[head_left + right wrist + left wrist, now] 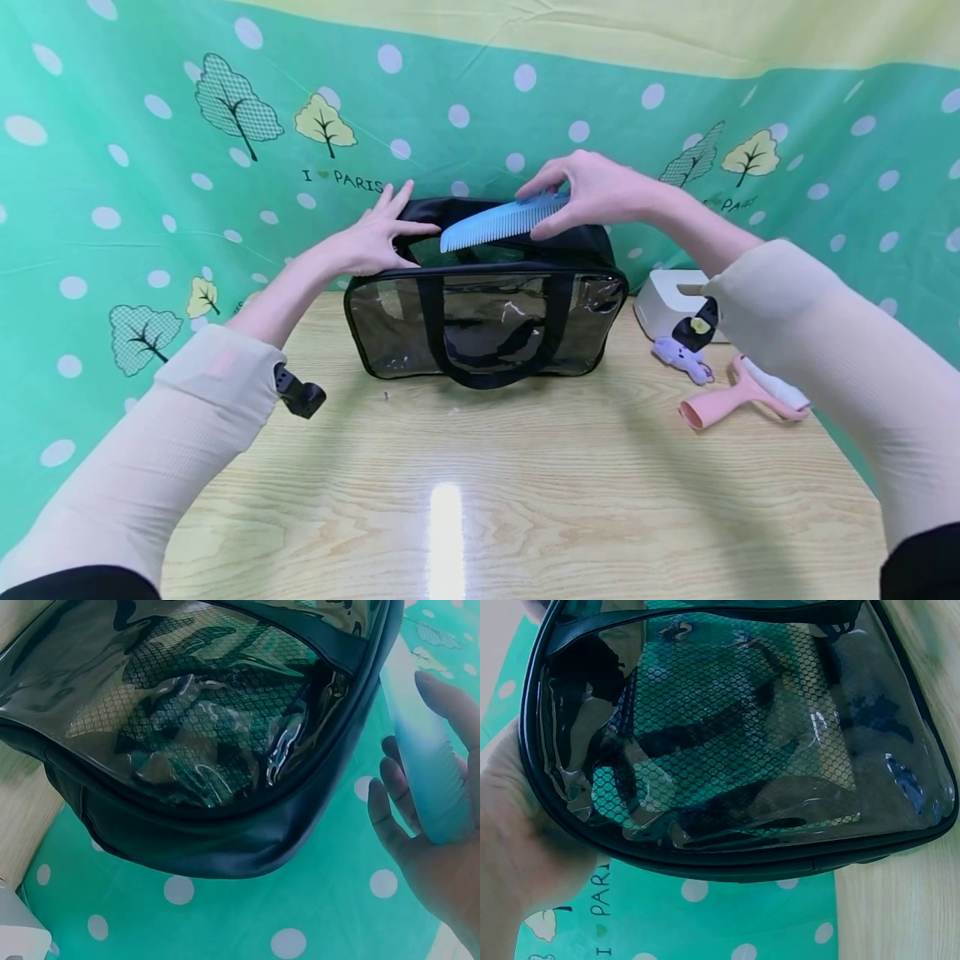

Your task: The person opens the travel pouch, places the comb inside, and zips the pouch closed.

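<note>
A black zip bag (487, 325) with see-through panels and mesh stands upright on the table, its top opened. My left hand (380, 233) lies at the left end of the opening with its fingers spread, thumb and index finger at the rim. The left wrist view shows that hand (532, 825) against the bag's side, its fingertips hidden. Above the opening, my right hand (592, 196) pinches a light blue comb (498, 223) by its right end. The comb's teeth face down and its free end points left. In the right wrist view the comb (424, 757) is beside the bag.
Right of the bag, by the cloth backdrop (465, 133), stands a white box (660, 292). In front of it lie a purple plush charm (681, 358) and a pink Y-shaped tool (723, 404) with a white strip. The wooden table (525, 467) extends toward me.
</note>
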### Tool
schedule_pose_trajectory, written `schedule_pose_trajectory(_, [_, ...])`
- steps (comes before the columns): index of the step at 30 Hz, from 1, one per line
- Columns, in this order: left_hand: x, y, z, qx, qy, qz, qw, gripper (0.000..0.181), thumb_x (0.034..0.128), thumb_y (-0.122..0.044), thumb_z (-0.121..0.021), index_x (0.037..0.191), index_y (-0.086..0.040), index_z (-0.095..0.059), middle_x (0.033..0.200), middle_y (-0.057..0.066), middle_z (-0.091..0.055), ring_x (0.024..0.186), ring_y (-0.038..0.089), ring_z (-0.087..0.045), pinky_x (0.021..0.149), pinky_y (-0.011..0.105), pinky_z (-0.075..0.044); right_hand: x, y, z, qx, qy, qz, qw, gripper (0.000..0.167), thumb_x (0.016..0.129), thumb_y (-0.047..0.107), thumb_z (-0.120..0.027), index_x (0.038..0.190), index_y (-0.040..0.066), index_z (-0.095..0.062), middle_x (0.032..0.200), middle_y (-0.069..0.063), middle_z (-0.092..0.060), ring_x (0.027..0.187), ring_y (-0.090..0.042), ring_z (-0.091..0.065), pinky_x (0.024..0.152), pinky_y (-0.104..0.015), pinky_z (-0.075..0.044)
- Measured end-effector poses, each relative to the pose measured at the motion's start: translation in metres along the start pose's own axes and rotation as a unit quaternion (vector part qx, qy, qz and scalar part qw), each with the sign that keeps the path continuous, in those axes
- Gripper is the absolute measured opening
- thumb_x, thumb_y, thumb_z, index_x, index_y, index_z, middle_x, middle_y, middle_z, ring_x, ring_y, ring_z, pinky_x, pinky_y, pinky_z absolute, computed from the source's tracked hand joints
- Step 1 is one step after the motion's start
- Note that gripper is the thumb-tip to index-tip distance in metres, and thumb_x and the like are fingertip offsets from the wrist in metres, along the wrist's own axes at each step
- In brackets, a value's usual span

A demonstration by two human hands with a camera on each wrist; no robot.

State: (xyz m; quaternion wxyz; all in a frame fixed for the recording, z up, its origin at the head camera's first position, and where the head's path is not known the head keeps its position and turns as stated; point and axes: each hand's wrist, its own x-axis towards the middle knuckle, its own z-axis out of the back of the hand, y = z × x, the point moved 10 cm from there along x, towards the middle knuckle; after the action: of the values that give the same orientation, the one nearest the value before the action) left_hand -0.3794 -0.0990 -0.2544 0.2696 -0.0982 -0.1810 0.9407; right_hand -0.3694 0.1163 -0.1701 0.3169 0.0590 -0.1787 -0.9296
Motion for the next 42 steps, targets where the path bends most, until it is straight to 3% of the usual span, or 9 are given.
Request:
schedule_pose_trajectory(19, [0.001, 0.0, 0.0, 0.006, -0.001, -0.007, 1.0, 0.061, 0.1005, -0.015, -0.065, 0.158, -0.014, -0.043, 0.171, 0.012, 0.025, 0.157, 0.039, 0.028, 0.126, 0.068, 0.006, 0.012, 0.005, -0.017, -0.018, 0.026, 0.002, 0.9995, 0.056, 0.09, 0.04, -0.078, 0.14, 0.02, -0.066, 0.148, -0.007, -0.059, 0.126, -0.023, -0.053, 0.1, -0.041, -0.044])
schedule_pose_trajectory(33, [0.0, 0.0, 0.0, 0.003, 0.0, -0.008, 1.0, 0.061, 0.1004, -0.014, -0.065, 0.157, -0.013, -0.043, 0.171, 0.012, 0.024, 0.156, 0.039, 0.029, 0.126, 0.068, 0.006, 0.016, 0.008, -0.027, 0.002, 0.029, 0.015, 0.9995, 0.058, 0.091, 0.041, -0.077, 0.142, 0.018, -0.064, 0.148, -0.007, -0.061, 0.132, -0.023, -0.055, 0.111, -0.047, -0.044])
schedule_pose_trajectory(42, [0.002, 0.002, 0.0, -0.001, -0.001, -0.009, 1.0, 0.061, 0.1003, -0.014, -0.065, 0.157, -0.012, -0.043, 0.172, 0.012, 0.024, 0.156, 0.039, 0.029, 0.127, 0.067, 0.007, 0.017, 0.009, -0.021, 0.034, 0.006, 0.025, 0.9991, 0.051, 0.096, 0.034, -0.071, 0.142, 0.014, -0.063, 0.132, -0.007, -0.068, 0.116, -0.019, -0.059, 0.1, -0.04, -0.049])
